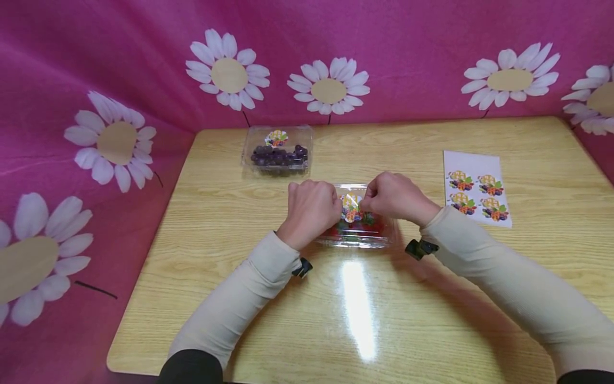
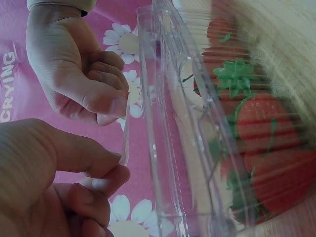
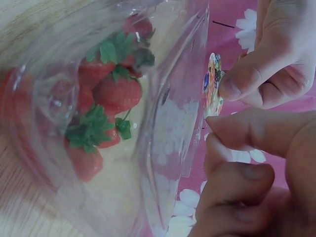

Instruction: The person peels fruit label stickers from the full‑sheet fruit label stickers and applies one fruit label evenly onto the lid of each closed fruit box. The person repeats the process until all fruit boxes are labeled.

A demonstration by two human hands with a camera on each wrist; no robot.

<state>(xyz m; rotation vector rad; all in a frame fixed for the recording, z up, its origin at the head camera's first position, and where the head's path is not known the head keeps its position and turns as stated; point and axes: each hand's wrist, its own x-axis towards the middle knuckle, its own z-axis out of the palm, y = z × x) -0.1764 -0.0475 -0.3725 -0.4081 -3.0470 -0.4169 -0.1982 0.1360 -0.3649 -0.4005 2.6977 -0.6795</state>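
Observation:
A round fruit-print sticker [image 1: 351, 208] is held by its edges between my two hands, over the lid of a clear plastic clamshell box [image 1: 355, 244]. My left hand [image 1: 313, 209] pinches its left edge with thumb and forefinger. From the other side, the thumb and fingers of my right hand [image 1: 397, 196] pinch the right edge. The right wrist view shows the sticker [image 3: 212, 84] nearly edge-on, close to the lid; whether it touches is unclear. Inside the closed box lie red strawberries [image 2: 266, 123] with green leaves.
Behind to the left stands another clear box [image 1: 247, 154] of dark grapes [image 1: 280, 157], with a similar sticker [image 1: 276, 138] on its lid. A white sheet [image 1: 472, 160] bearing several stickers lies to the right on the wooden table [image 1: 216, 224]. Pink flowered cloth [image 1: 393, 64] hangs behind.

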